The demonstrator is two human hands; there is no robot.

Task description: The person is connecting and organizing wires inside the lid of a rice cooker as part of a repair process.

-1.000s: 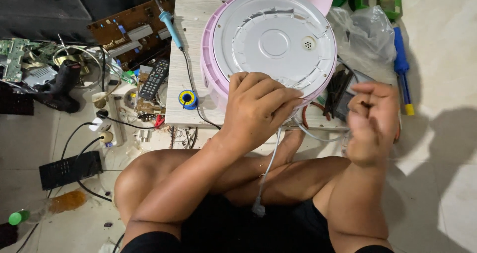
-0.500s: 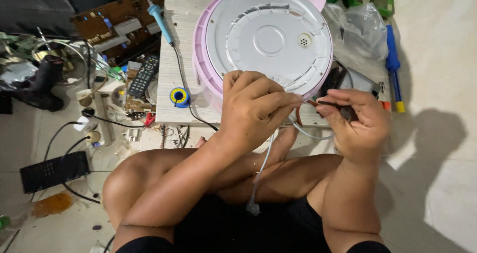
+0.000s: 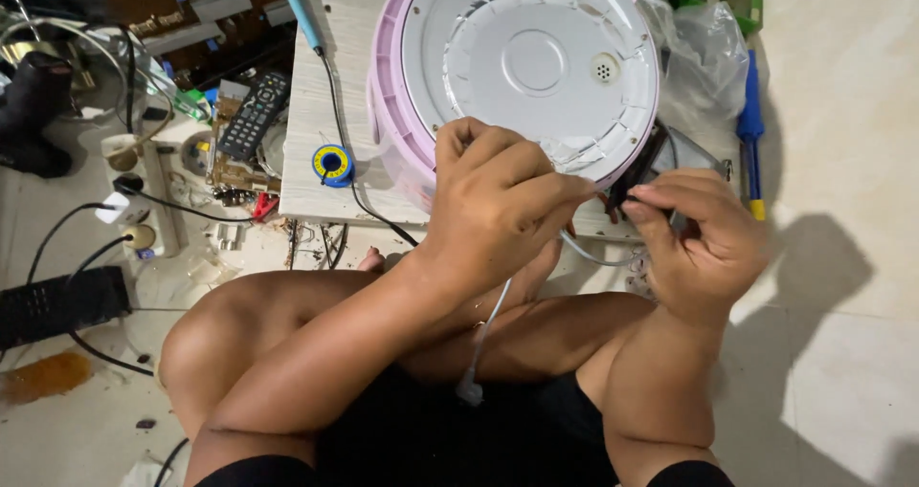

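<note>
- On a low white wooden board (image 3: 321, 152) set on a pale floor, a round pink appliance with a white underside (image 3: 531, 61), shaped like a rice cooker, lies upside down; it fills the upper middle of the view, just past the person's crossed bare legs.
- Left of the board is a scatter of gear: circuit boards, a black remote control (image 3: 251, 116), a power strip with plugs, and dark cables.
- Right of the appliance lies a crumpled clear plastic bag (image 3: 704, 61), with a blue-handled screwdriver (image 3: 750, 128) beside it on the floor.
- The left hand (image 3: 503, 205) is curled closed at the appliance's near rim, fingers bent inward around something small; what it pinches is hidden under the knuckles.
- The right hand (image 3: 704, 238) is closed narrowly on a small black part (image 3: 634, 176) at the rim's right edge, thumb and fingertips touching it.
- A thin white cord (image 3: 488, 329) runs down from under the left hand to a small plug hanging above the lap.
- A blue-handled soldering iron (image 3: 297, 4) rests at the board's far edge, its dark lead trailing past a small blue and yellow spool (image 3: 332, 163).
- To do this well, I judge the left hand should brace the shell firmly while the right works the black part with small, gentle motions, keeping the cord slack.
</note>
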